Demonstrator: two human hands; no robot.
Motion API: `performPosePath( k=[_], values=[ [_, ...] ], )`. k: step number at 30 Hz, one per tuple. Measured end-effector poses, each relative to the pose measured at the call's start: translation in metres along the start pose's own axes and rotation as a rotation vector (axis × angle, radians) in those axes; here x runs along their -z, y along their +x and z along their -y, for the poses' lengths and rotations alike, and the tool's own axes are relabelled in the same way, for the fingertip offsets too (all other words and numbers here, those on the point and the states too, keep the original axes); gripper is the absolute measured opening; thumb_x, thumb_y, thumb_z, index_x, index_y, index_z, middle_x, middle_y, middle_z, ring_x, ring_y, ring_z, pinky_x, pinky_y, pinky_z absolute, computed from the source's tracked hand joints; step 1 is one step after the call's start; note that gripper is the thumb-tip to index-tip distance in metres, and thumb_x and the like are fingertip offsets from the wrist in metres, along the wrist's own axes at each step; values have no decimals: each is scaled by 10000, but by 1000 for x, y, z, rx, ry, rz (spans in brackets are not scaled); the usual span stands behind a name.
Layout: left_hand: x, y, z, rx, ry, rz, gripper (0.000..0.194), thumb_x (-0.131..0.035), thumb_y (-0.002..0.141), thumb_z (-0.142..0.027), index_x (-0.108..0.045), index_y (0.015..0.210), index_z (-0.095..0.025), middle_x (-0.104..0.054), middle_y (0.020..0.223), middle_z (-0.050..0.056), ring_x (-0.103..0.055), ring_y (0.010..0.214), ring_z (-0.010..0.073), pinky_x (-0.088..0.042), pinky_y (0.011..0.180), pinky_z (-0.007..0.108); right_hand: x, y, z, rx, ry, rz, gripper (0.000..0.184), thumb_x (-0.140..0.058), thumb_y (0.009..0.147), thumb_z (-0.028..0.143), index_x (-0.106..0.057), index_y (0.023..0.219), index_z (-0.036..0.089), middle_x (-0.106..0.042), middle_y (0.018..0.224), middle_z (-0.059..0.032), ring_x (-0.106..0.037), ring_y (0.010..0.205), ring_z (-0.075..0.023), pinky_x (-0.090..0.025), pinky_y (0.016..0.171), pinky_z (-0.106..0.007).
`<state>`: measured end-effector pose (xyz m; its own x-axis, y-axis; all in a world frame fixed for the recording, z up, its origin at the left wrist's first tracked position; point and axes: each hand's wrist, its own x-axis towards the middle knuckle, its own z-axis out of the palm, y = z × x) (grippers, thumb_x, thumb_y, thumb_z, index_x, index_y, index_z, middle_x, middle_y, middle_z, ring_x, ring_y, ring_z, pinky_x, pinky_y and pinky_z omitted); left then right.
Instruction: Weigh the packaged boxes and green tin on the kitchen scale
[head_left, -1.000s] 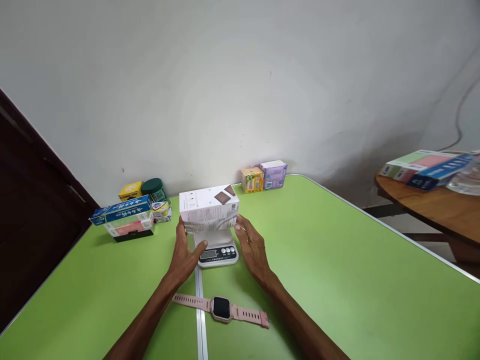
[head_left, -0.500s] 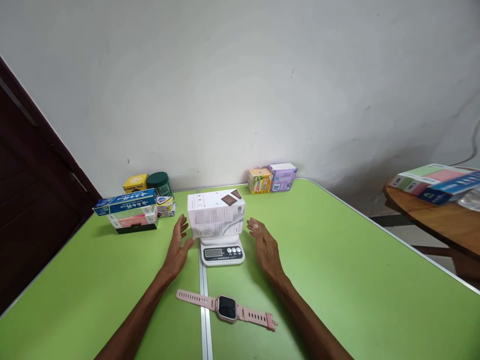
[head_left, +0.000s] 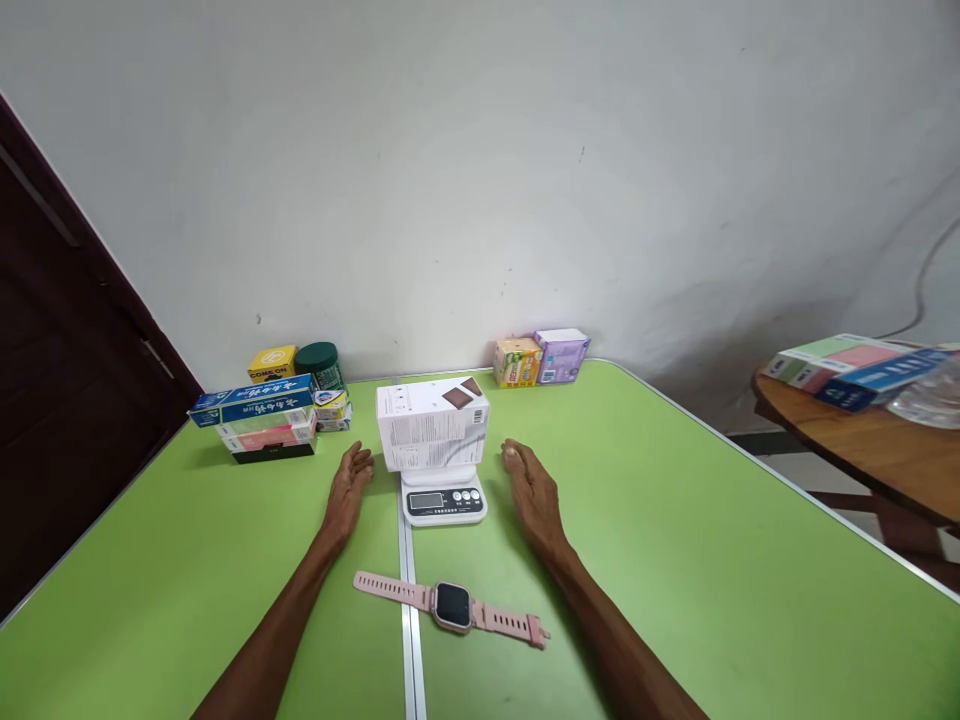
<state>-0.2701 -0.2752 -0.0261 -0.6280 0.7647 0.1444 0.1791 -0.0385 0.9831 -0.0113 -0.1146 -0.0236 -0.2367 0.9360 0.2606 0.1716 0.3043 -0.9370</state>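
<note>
A white box [head_left: 433, 424] with small print and two brown squares stands on a small white kitchen scale [head_left: 444, 498] at the middle of the green table [head_left: 675, 560]. My left hand [head_left: 347, 491] lies flat on the table just left of the scale, fingers stretched out, holding nothing. My right hand [head_left: 532, 494] rests flat to the right of the scale, also open and empty. Neither hand touches the box. A pink smartwatch [head_left: 452, 607] lies unbuckled on the table between my forearms, nearer to me.
A stack of boxes [head_left: 253, 418], a yellow box and a green-lidded jar [head_left: 320, 366] sit at the back left. A yellow carton [head_left: 516, 362] and a purple box [head_left: 562, 355] stand by the wall. A brown round table [head_left: 870, 430] with boxes is at the right.
My hands let go of the white box, leaving it on the scale, then moved apart and settled flat on the table on either side.
</note>
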Motion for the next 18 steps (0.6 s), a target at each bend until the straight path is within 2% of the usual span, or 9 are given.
performPosePath(
  k=[4,6,8,10,12,15,18],
  values=[
    [-17,-13,-20,-142,118,-59,785,-590,944,-601,-328,1605,-269,-296,1708,144,-333,1566,334,-280,1276,551,-8,-3,12,48,111,16,768,-448,982,715,-539,1514,169,-501,1607,-160,-451,1493,-314,-344,1243,-507],
    [-30,-17,-32,-204,149,-38,782,-571,964,-605,-300,1623,-282,-244,1731,117,-240,1606,316,-213,1307,529,-15,-5,21,86,150,48,743,-455,996,691,-513,1544,193,-471,1634,-139,-407,1528,-300,-296,1276,-511],
    [-44,-19,-42,-224,127,14,761,-554,982,-598,-300,1624,-277,-277,1715,116,-251,1601,306,-201,1314,512,-23,-8,32,123,168,79,703,-465,1005,667,-517,1542,217,-508,1609,-129,-441,1507,-299,-311,1271,-518],
    [-55,-20,-50,-212,59,46,752,-554,989,-586,-295,1620,-270,-336,1684,123,-317,1572,301,-233,1305,500,-28,-13,44,137,169,89,679,-478,1008,647,-516,1540,228,-562,1558,-134,-511,1448,-309,-374,1232,-529],
    [-58,-20,-58,-191,-18,38,761,-574,983,-578,-288,1616,-267,-381,1657,130,-372,1541,299,-274,1290,494,-30,-18,58,154,151,93,660,-507,1006,622,-500,1548,245,-591,1523,-133,-559,1396,-317,-424,1192,-537],
    [-44,-24,-70,-177,-76,-26,771,-605,967,-569,-289,1606,-274,-423,1633,131,-418,1512,297,-324,1270,491,-36,-25,81,234,121,154,635,-550,999,589,-488,1555,289,-592,1517,-120,-588,1356,-326,-451,1168,-546],
    [-8,-34,-77,-174,-61,-133,806,-648,939,-566,-287,1598,-274,-437,1622,142,-473,1469,309,-415,1212,496,-58,-35,102,292,137,260,660,-570,989,591,-460,1575,307,-572,1535,-115,-583,1363,-343,-457,1161,-573]
  ],
)
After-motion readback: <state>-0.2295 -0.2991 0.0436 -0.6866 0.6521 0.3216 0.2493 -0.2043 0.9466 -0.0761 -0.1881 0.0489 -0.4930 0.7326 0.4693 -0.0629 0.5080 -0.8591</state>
